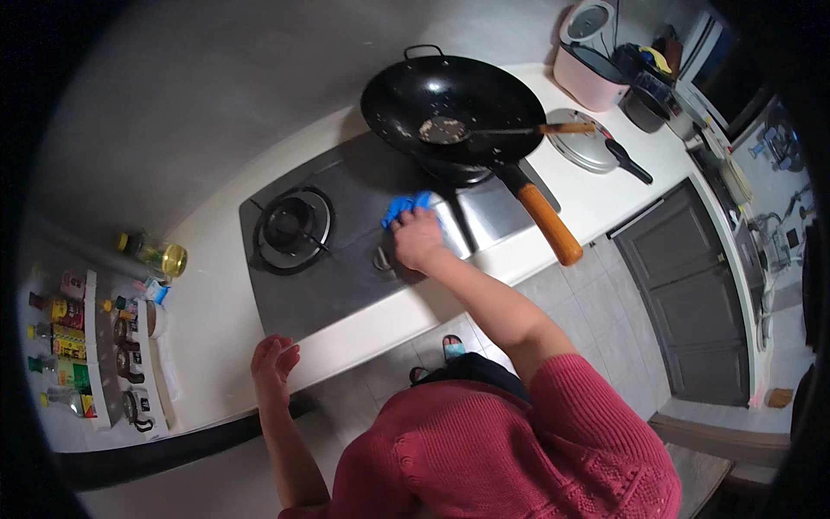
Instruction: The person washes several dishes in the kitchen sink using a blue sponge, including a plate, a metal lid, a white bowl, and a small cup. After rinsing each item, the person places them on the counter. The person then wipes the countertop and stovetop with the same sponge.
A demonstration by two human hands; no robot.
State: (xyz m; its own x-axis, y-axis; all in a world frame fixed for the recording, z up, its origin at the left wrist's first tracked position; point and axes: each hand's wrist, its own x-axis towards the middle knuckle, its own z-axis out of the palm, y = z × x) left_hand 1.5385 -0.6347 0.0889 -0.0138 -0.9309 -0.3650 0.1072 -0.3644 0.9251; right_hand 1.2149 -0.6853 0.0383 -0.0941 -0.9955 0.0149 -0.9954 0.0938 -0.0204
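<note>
My right hand [417, 239] presses a crumpled blue cloth [407, 206] onto the gas stove top [350, 259], just beside a control knob [382, 259]. Above the stove's front edge, near the counter, my left hand [275, 366] hovers with bent fingers and holds nothing. A black wok [467, 84] with a wooden handle [550, 224] rests on the right burner. Inside it lies a ladle-like utensil [444, 130] with food bits on it, its wooden grip [566, 128] over the rim. The left burner [292, 227] has nothing on it.
A silver pot lid [580, 146] lies right of the wok, before an open pink rice cooker [587, 78]. Leftward stand an oil bottle [155, 254] and a white rack [97, 363] with several bottles and jars. Grey cabinets [687, 292] stand at right.
</note>
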